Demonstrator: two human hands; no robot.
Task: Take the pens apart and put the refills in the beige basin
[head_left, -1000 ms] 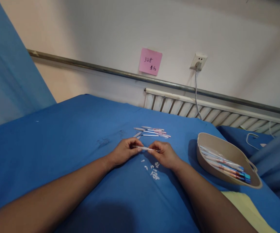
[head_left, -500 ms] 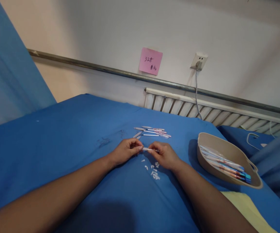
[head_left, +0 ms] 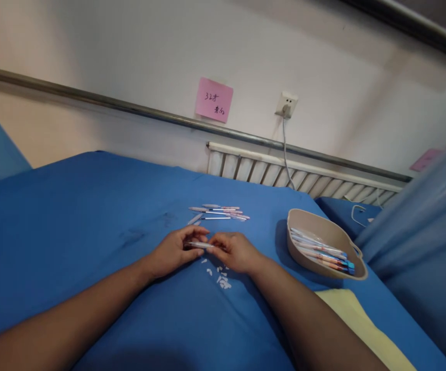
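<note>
Across the upper half of the frame, a pale wall (head_left: 138, 46), warmer in tone at left, with soft, broad shadows. Along it, slanting down to the right, a metal rail (head_left: 130, 107). Just above the rail, near the centre, a pink note (head_left: 214, 100) with handwriting; to its right, a white socket (head_left: 286, 104) with a hanging cord (head_left: 285, 149). Below, a ribbed white radiator (head_left: 243, 168). At the right edge, a blue curtain (head_left: 431, 242). Across the lower half, a blue-covered worktop (head_left: 72, 221).

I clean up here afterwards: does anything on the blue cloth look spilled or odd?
Dark smudges mark the blue cloth left of the pen parts, perhaps ink stains. Small white scraps lie scattered near the right hand, like litter.
</note>
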